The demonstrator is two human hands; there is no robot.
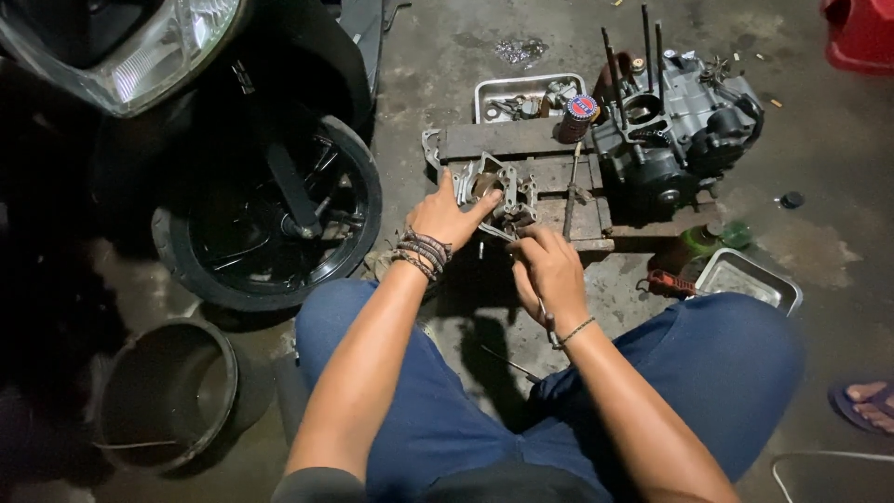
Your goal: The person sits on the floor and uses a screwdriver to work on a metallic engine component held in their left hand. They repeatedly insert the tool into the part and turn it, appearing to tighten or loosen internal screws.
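My left hand (pixel 449 216) rests on a grey metal cylinder head (pixel 494 189), holding it steady on a wooden pallet (pixel 521 140). My right hand (pixel 549 268) is closed around a thin metal tool (pixel 546 315), whose tip reaches the underside of the cylinder head. Beaded bracelets circle my left wrist, and a thin band my right. I sit with knees apart in blue trousers.
A motorcycle engine block (pixel 675 130) with long studs stands on the pallet's right. Metal trays hold parts at the back (pixel 526 93) and by my right knee (pixel 750 279). A scooter front wheel (pixel 270 219) is on the left, a dark bucket (pixel 168 391) below it. Another person's sandalled foot (pixel 866 405) shows at right.
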